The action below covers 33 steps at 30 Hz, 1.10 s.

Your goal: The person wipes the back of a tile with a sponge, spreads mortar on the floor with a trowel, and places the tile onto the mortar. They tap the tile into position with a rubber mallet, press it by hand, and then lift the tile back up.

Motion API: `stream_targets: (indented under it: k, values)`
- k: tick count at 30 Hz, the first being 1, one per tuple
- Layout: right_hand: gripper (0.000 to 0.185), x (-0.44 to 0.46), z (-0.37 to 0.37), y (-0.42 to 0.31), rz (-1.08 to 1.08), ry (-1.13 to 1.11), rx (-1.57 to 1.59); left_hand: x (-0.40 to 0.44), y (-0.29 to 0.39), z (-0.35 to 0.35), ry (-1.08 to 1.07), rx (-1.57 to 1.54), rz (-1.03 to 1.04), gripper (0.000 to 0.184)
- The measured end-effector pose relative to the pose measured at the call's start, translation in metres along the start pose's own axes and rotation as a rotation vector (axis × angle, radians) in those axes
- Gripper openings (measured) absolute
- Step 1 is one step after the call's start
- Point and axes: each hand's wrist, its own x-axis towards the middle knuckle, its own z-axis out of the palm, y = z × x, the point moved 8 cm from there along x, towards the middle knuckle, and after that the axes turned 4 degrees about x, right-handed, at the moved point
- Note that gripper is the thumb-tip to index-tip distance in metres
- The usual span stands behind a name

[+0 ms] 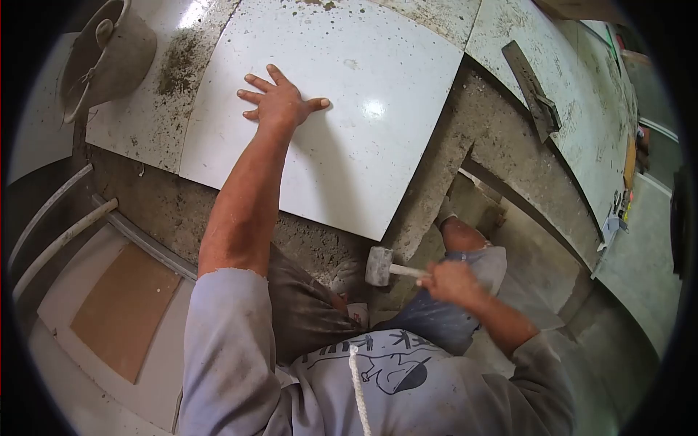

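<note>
My left hand (279,104) lies with spread fingers on a large white floor tile (349,138). The tile rests over rough grey mortar, and its right and near edges are exposed. In my right hand (452,282) is a rubber mallet (379,267), gripped by its pale handle. The mallet's grey head is apart from the tile, just below its near right corner. My right hand is slightly blurred.
A dirty bucket (134,54) stands at the upper left on mortar-spattered tiles. A trowel-like tool (534,94) lies on a tile at the right. Bare mortar (465,131) borders the tile. Pale curved bars (65,232) and a brown board (125,312) are at the left.
</note>
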Motion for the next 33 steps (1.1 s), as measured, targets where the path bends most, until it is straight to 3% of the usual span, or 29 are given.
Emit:
stream_targets:
  k: [3,5,8,12,15,22,25,29,33]
  values:
    - [0.041,-0.011,0.022,-0.007,0.062,0.041,0.069,-0.003,0.001,-0.002,-0.017,-0.019,0.006,0.124]
    - [0.041,-0.019,0.033,-0.022,-0.021,-0.109,0.023,-0.005,-0.001,0.000,-0.015,-0.032,0.013,0.125]
    - [0.041,-0.016,0.028,-0.017,-0.034,-0.126,0.081,-0.003,0.003,-0.005,0.004,-0.064,0.025,0.125]
    - [0.042,-0.014,0.043,-0.008,0.120,0.026,0.244,-0.007,0.000,-0.002,-0.034,-0.017,0.012,0.123]
    - [0.042,-0.026,0.038,-0.026,0.045,-0.122,0.213,-0.008,-0.002,0.005,0.073,-0.003,0.069,0.121]
    - [0.044,-0.009,0.034,-0.004,0.121,0.034,0.294,-0.014,-0.005,-0.003,0.058,0.025,0.088,0.121]
    - [0.046,-0.013,0.011,-0.007,0.053,0.019,0.329,-0.014,-0.010,-0.004,0.065,0.040,0.060,0.121]
    - [0.044,-0.004,-0.093,-0.016,-0.178,0.485,0.386,-0.015,-0.007,-0.010,0.031,0.037,0.078,0.121]
    - [0.043,0.026,-0.164,-0.051,-0.379,0.516,1.089,-0.011,-0.010,-0.005,0.047,0.065,0.125,0.124]
